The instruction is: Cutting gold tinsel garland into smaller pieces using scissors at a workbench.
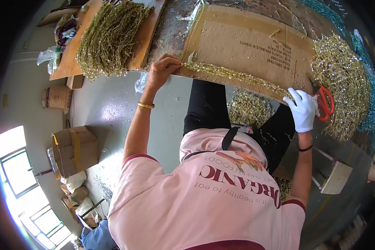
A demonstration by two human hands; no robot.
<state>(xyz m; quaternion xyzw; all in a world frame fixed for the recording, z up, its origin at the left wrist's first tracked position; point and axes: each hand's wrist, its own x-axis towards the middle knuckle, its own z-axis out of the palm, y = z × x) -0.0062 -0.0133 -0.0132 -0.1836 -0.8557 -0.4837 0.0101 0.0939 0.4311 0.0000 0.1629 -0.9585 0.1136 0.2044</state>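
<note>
A gold glittery garland (233, 75) is stretched along the near edge of a cardboard sheet (246, 41). My bare left hand (164, 68) pinches its left end, with a yellow bangle on the wrist. At the other end my right hand (303, 109), in a white glove, has its fingers closed on the garland. Red-handled scissors (326, 104) are right beside the glove; whether they touch it I cannot tell. To their right a thick bundle of gold garlands (341, 83) hangs over the table edge.
Another gold bundle (112, 39) lies on a wooden board at the far left. Teal garlands (373, 100) are at the far right. More gold strands (250, 108) are below the table edge, by my legs. A cardboard box (75, 151) stands on the floor at left.
</note>
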